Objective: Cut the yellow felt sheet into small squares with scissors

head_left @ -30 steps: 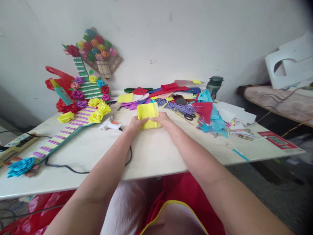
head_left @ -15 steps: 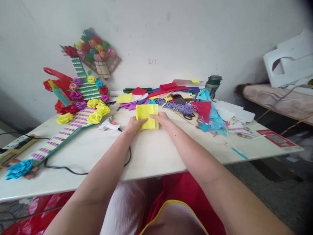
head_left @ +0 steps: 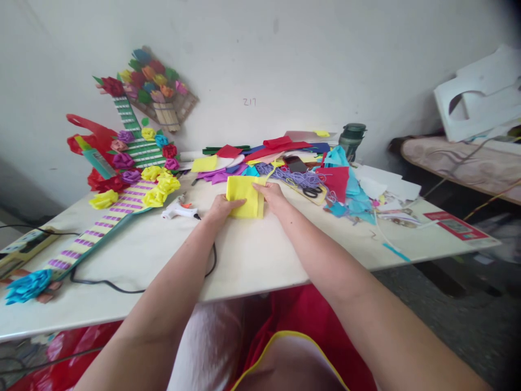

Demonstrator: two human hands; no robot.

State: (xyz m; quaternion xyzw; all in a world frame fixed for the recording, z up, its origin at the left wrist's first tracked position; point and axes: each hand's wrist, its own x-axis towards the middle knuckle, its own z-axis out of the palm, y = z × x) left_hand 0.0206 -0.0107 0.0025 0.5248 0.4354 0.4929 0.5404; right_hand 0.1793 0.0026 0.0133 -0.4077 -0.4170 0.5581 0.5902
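Note:
A folded piece of yellow crepe paper [head_left: 245, 190] is held up between my two hands above the middle of the table. My left hand [head_left: 222, 207] grips its left edge, the thumb lying across the front face. At the right edge, my right hand [head_left: 272, 197] pinches the upper corner between thumb and fingers. The fingers behind the paper are hidden. To the left of my left hand lies a white glue gun [head_left: 179, 209], its black cord running along the table.
On the left leans a decorated panel [head_left: 97, 231] with paper flowers. Behind my hands lie coloured paper sheets [head_left: 228, 163], purple yarn [head_left: 285, 176] and black scissors [head_left: 312, 192]. A dark green bottle [head_left: 352, 142] stands near blue scraps [head_left: 358, 201]. A power strip [head_left: 26, 248] sits at far left.
My right thumb has shifted up and slightly right toward the paper's upper right corner. My left hand keeps nearly the same hold. The camera view has shifted slightly.

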